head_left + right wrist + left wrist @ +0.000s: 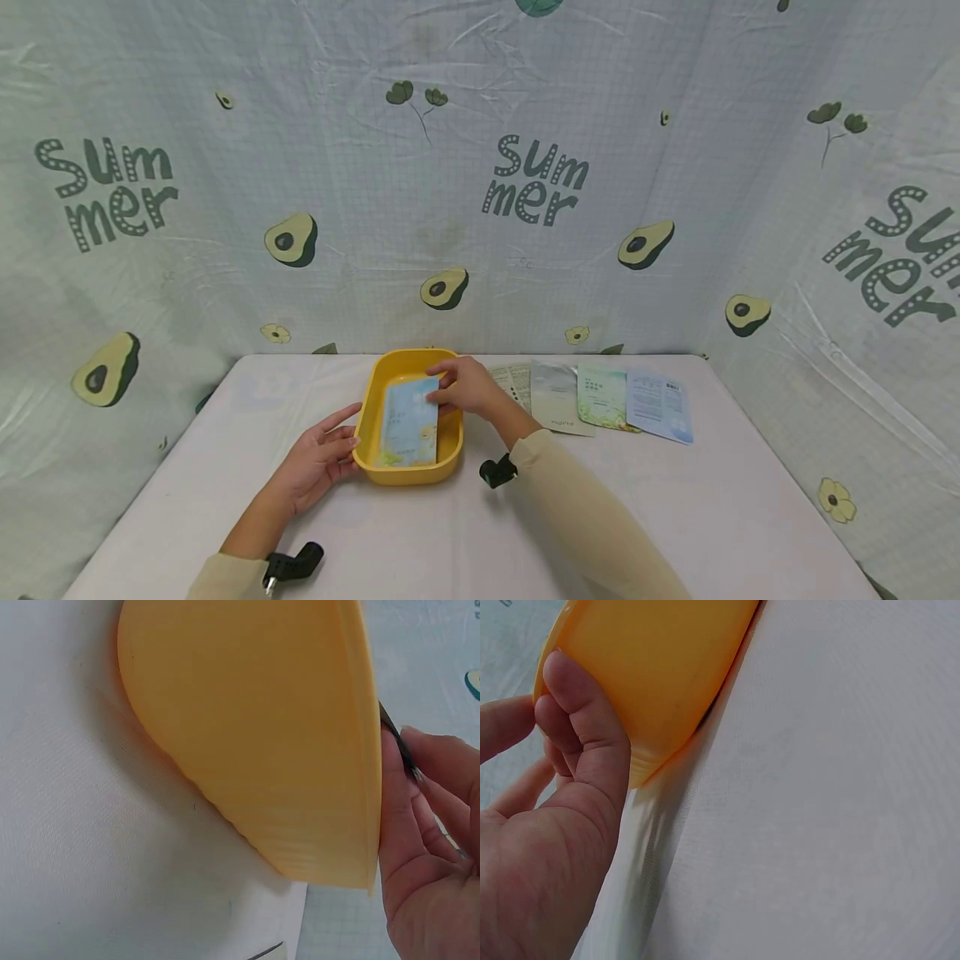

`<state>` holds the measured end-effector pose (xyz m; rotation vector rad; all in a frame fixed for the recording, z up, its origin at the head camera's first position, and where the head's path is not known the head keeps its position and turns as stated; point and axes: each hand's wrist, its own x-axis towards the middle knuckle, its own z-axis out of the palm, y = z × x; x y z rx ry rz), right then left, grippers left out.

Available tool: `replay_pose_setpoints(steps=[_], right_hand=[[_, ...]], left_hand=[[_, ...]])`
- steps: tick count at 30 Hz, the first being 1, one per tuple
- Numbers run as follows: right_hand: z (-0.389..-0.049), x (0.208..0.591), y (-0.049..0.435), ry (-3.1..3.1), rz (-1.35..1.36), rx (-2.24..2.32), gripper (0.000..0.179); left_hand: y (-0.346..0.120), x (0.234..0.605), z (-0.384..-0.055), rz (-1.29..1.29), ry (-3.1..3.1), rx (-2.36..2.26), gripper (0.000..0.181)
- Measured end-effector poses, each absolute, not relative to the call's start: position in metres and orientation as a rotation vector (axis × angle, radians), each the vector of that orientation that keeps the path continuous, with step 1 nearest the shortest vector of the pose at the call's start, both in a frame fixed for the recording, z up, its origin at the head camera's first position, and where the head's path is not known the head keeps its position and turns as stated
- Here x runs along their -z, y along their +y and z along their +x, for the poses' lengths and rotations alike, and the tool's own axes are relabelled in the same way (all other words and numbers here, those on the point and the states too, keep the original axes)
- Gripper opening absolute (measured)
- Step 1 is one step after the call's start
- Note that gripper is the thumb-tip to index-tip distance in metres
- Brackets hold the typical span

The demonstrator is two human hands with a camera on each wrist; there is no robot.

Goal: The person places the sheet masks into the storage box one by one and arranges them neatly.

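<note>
A yellow plastic basin (408,476) stands on the white-covered table. My left hand (322,462) is at its left side, fingers at the rim; in the left wrist view that hand (577,787) has its fingertips right at the edge of the yellow wall (660,667). My right hand (468,388) reaches over the basin's right rim and pinches the upper right edge of a light blue sheet mask packet (408,425). This packet lies tilted inside the basin, printed face up. In the right wrist view, thumb and fingers (442,765) hold the packet's thin edge (405,754).
To the right, several flat packets lie in an overlapping row: a printed one (514,379) partly behind my right arm, a silver-grey one (555,400), a green one (602,396) and a blue one (660,406). A patterned curtain (360,183) hangs behind the table.
</note>
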<state>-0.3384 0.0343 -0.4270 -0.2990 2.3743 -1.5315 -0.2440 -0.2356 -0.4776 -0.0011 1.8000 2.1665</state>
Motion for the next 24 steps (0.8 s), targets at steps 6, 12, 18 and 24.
replay_pose_setpoints(steps=[6,12,18,24], right_hand=[[-0.3362,0.4252,0.0359,2.412,-0.239,1.53,0.04],[-0.3353,0.4234,0.0356,2.449,-0.204,1.508,0.039],[-0.334,0.423,0.0376,2.491,-0.202,1.47,0.038],[-0.3349,0.4243,0.0413,2.514,-0.192,1.444,0.041]], left_hand=[[-0.2353,0.477,-0.243,-0.005,1.814,-2.157,0.073],[-0.2353,0.4779,-0.2428,-0.008,1.822,-2.156,0.073],[-0.2352,0.4775,-0.2427,0.0,1.819,-2.156,0.073],[-0.2352,0.4785,-0.243,0.004,1.827,-2.153,0.073]])
